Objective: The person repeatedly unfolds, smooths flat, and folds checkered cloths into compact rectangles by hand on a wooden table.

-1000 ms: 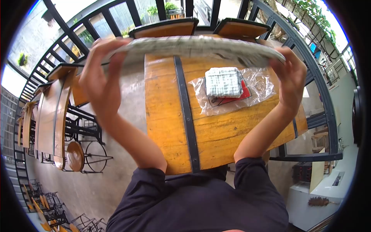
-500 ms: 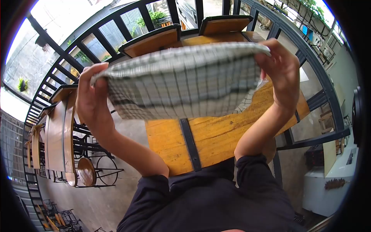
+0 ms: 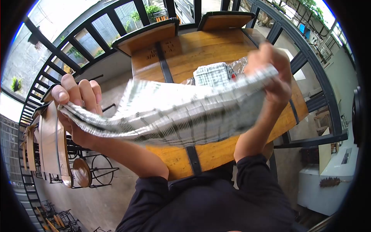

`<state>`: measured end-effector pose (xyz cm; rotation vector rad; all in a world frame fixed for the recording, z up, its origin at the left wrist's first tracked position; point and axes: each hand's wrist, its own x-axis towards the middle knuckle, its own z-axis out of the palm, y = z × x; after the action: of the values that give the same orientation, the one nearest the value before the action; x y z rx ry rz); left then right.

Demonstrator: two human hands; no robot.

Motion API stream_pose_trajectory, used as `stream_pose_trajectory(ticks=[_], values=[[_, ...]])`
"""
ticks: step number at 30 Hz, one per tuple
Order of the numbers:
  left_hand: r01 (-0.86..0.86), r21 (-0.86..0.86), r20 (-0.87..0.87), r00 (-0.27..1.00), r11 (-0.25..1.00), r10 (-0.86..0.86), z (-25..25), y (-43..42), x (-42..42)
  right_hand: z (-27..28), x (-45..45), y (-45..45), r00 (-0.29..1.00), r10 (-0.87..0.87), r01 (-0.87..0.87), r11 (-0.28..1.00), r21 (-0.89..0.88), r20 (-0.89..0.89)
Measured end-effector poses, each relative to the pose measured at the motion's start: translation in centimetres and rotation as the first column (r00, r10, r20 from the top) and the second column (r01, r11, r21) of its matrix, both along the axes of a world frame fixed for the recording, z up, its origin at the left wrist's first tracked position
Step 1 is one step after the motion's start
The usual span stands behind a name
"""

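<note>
A white cloth with dark checks [image 3: 174,120] is stretched in the air between my hands, above the wooden table [image 3: 174,164]. My left hand [image 3: 79,104] pinches its left corner, fingers curled over the edge. At the other end my right hand [image 3: 272,73], blurred by motion, is closed on the right corner. Behind the raised cloth, a folded checked cloth [image 3: 212,74] lies on the table, with clear plastic [image 3: 239,65] and a bit of red beside it. The raised cloth hides part of both.
Two chairs [image 3: 148,36] [image 3: 226,21] stand at the table's far side, before a black metal railing [image 3: 92,38]. More tables [image 3: 50,143] and a round stool [image 3: 82,172] are at the left. A white counter [image 3: 320,191] is at the lower right.
From hanging upright, the held cloth has tilted and come lower and nearer, its left end down. The folded cloth on the table, hidden half a second ago, shows again.
</note>
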<state>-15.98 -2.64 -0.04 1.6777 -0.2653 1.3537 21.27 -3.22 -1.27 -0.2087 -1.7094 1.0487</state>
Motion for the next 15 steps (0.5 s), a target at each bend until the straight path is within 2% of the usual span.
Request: stream_pose_trajectory(ticks=[1, 2, 3, 4, 6, 7, 9, 12, 13, 14, 15], values=[[-0.456, 0.096, 0.006, 0.889, 0.885, 0.457, -0.4, -0.3, 1.3, 0.3, -0.7, 0.1, 0.949, -0.293, 0.297, 0.955, -0.021, 0.115], [-0.805, 0.186, 0.055, 0.58, 0.563, 0.812, -0.6, -0.6, 2.0, 0.5, -1.5, 0.6, 0.803, -0.549, 0.564, 0.826, -0.001, 0.231], [-0.903, -0.083, -0.136, 0.43, 0.422, 0.893, -1.0, -0.3, 1.9, -0.6, -1.4, 2.1, 0.665, -0.7, 0.699, 0.706, 0.114, 0.261], [-0.924, -0.102, -0.222, 0.383, 0.369, 0.897, -1.1, 0.1, 2.6, -0.5, -1.6, 2.1, 0.668, -0.695, 0.694, 0.711, 0.113, 0.264], [-0.898, -0.286, -0.226, 0.403, 0.335, 0.887, -1.2, 0.5, 4.5, -0.1, -2.0, 1.8, 0.766, -0.619, 0.625, 0.78, 0.019, 0.173], [-0.898, -0.288, -0.22, 0.401, 0.333, 0.889, -1.1, 0.7, 4.2, -0.1, -2.2, 1.6, 0.805, -0.585, 0.586, 0.81, 0.019, 0.097], [-0.967, -0.009, -0.144, 0.253, 0.255, 0.957, -1.3, 1.1, 3.5, 0.1, -2.5, 1.3, 0.785, -0.612, 0.609, 0.791, 0.06, 0.094], [-0.961, 0.05, -0.171, 0.262, 0.273, 0.95, -1.4, 1.1, 3.4, -0.3, -2.4, 1.3, 0.736, -0.667, 0.659, 0.745, 0.102, 0.115], [-0.966, 0.113, -0.227, 0.202, 0.232, 0.953, -1.4, 0.9, 3.5, -0.3, -2.5, 1.3, 0.738, -0.664, 0.651, 0.747, 0.133, 0.118], [-0.967, 0.112, -0.227, 0.198, 0.228, 0.953, -1.4, 1.0, 3.9, -0.3, -2.7, 1.4, 0.743, -0.658, 0.639, 0.751, 0.166, 0.121], [-0.955, 0.086, -0.23, 0.259, 0.285, 0.938, -1.3, 1.2, 4.8, -0.4, -3.5, 1.5, 0.766, -0.641, 0.629, 0.763, 0.15, 0.052]])
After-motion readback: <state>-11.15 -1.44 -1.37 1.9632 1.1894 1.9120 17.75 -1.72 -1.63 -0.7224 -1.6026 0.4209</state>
